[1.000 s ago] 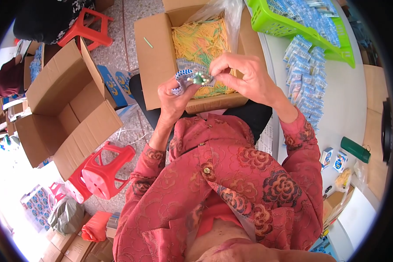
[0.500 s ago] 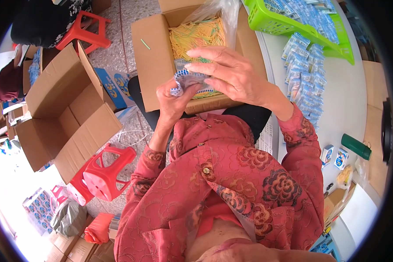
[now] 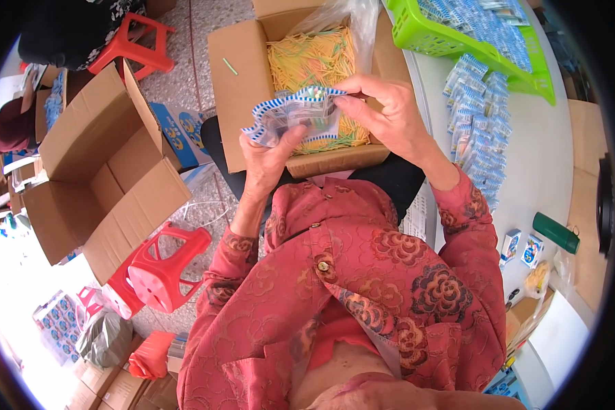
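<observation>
A small clear plastic pouch (image 3: 297, 117) with a blue-and-white striped edge is held up between both hands, over my lap. My left hand (image 3: 270, 160) grips its lower left side from below. My right hand (image 3: 389, 113) pinches its right edge with thumb and fingertips. Small coloured items show through the pouch. Right behind it an open cardboard box (image 3: 233, 102) rests on my knees, filled with thin yellow sticks (image 3: 311, 61) in a plastic liner.
A white table (image 3: 553, 178) at my right carries a green basket (image 3: 444, 41) of blue-striped pouches, a loose pile of such pouches (image 3: 478, 130), two little boxes (image 3: 519, 247) and a dark green tube (image 3: 557, 232). Left: an empty open carton (image 3: 95, 171), red stools (image 3: 160, 270).
The pouch has come up and been spread wider between my hands. My right hand slid from over the pouch to its right edge.
</observation>
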A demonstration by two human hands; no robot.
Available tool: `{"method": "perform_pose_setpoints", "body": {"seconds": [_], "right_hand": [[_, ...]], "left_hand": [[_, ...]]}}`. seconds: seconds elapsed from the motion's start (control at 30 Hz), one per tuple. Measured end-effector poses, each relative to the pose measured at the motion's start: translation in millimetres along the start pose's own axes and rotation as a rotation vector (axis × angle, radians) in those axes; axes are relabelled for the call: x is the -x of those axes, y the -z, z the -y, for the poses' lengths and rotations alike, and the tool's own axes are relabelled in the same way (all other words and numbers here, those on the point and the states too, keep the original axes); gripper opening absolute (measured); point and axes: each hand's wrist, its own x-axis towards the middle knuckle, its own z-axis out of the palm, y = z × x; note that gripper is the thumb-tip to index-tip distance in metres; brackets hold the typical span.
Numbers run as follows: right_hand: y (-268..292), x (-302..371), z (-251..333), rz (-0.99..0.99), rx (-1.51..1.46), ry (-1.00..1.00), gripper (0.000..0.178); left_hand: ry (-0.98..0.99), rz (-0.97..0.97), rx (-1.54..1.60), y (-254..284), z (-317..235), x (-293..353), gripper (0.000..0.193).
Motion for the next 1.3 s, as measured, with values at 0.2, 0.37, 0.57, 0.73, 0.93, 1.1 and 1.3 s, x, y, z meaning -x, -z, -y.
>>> {"method": "perform_pose_setpoints", "body": {"seconds": [0.2,0.37,0.57,0.73,0.93,1.1,1.3], "right_hand": [[-3.2,-1.7,-0.8,0.025,-0.014,-0.112,0.012],[-10.1,-4.4,-20.3,-0.058,-0.241,-0.181,0.012],[-4.1,-6.7,-23.6,0.06,-0.55,-0.309,0.017],[-4.1,-9.3,-34.5,0.215,-0.627,-0.383,0.029],[-6.5,-14.4,-39.3,0.119,-0.631,-0.293,0.028],[-2.6,-16.9,-36.5,0.226,-0.614,-0.298,0.049],[52.2,-46.9,-0.2,0.114,-0.303,-0.249,0.033]], "left_hand": [[-0.042,-0.1,-0.046,4.5,5.2,-2.6,0.019],[0.023,-0.04,-0.123,2.0,3.5,-3.1,0.027],[0.012,-0.056,-0.114,-4.8,0.8,-3.0,0.017],[0.003,-0.055,-0.029,-4.4,7.1,-4.2,0.017],[0.046,-0.039,-0.002,-1.4,11.3,-8.3,0.017],[0.053,-0.027,-0.142,-1.0,10.2,-9.8,0.033],[0.057,-0.022,-0.02,1.8,6.4,-11.9,0.017]]}}
